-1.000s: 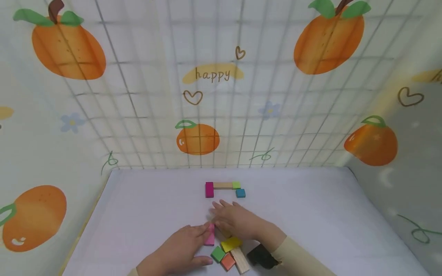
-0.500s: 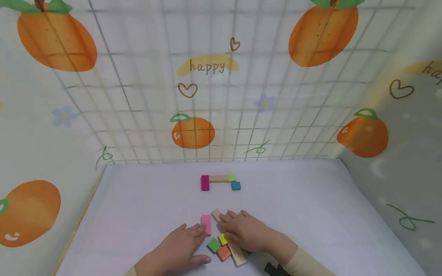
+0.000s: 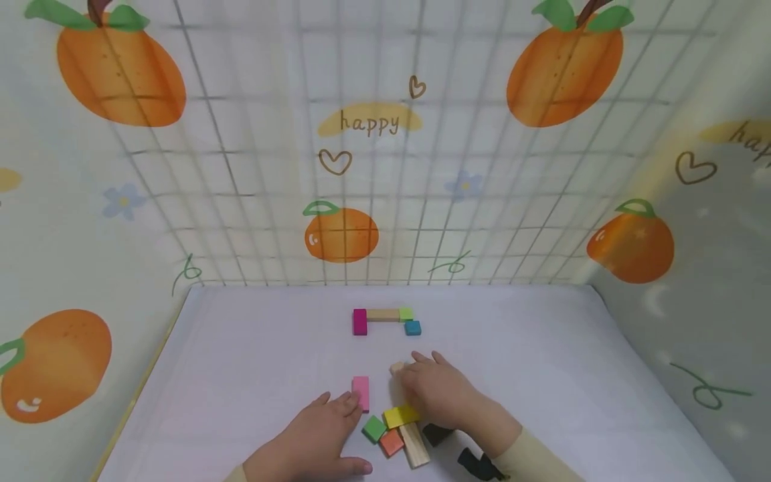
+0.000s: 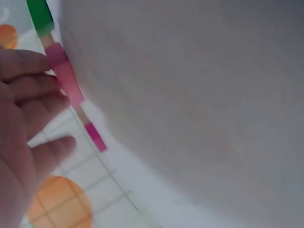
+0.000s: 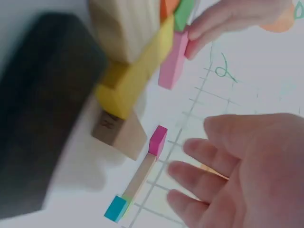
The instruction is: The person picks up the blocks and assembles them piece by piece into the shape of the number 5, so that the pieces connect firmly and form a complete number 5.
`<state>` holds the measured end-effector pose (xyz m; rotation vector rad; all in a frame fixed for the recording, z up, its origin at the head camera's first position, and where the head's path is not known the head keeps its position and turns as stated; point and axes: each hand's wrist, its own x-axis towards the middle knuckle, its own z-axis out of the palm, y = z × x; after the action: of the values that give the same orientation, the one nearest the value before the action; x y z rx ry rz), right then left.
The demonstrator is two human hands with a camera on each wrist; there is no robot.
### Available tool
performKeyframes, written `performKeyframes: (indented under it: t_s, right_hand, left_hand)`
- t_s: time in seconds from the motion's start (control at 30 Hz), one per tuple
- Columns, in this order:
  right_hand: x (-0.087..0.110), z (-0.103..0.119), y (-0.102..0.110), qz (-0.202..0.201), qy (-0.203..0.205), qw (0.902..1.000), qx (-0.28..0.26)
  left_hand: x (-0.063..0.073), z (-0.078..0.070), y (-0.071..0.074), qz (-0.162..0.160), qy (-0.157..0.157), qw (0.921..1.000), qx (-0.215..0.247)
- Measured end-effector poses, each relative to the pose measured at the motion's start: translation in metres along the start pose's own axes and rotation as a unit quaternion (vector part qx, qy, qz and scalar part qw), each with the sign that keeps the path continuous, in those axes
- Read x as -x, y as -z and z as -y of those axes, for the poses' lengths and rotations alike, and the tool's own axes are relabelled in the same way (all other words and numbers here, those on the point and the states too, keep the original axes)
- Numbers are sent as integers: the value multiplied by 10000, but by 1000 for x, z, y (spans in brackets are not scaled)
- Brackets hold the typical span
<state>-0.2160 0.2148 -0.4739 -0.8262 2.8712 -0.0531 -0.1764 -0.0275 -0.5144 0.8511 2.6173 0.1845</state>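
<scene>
At left, a person's left hand [image 3: 319, 435] has relaxed fingers, thumb apart, fingertips touching a pink block [image 3: 361, 389] standing near the middle of the white tabletop [image 3: 241, 375]. Beyond it, towards the far edge, a magenta block [image 3: 359, 322], wooden strip [image 3: 383, 314], lime block [image 3: 406, 314] and blue block [image 3: 412, 328] are grouped. Nearer the viewer, green [image 3: 374, 429], orange [image 3: 391, 442] and yellow [image 3: 397, 417] blocks cluster with a wooden plank [image 3: 414, 447]. Further right, the right hand [image 3: 440, 391], fingers extended and slightly apart, partly covers a pale wooden block [image 3: 396, 367]; contact is unclear. Arranging these seems to call for light fingertip pressure, keeping the right palm off the yellow block. A black block [image 3: 436, 434] sits near that wrist. The tabletop's far edge meets a grid-patterned wall covering [image 3: 391, 221] printed with oranges and "happy"; matching coverings flank both sides.
</scene>
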Motion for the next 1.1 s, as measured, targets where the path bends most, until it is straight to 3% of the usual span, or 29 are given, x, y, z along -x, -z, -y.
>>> performKeyframes:
  t_s: [0.13,0.33,0.6,0.77,1.1]
  right_hand:
    - [-18,-1,6,-203,90,9997,-50]
    - [-59,-9,6,-144,-20,9998,-133]
    - [-103,-23,-2,49,-198,9995,-224]
    - [-116,-25,-11,217,-269,9993,-132]
    - [-122,-24,-17,369,-487,9977,-303]
  left_hand:
    - [1,-6,-2,-102,-69,9989,-462]
    - [2,-12,-4,-638,-301,9935,-893]
    - [-12,-15,-1,-476,-182,9942,-944]
    - [-21,-11,3,-717,-237,9912,-1091]
    - [-43,0,17,-690,-107,9962,-518]
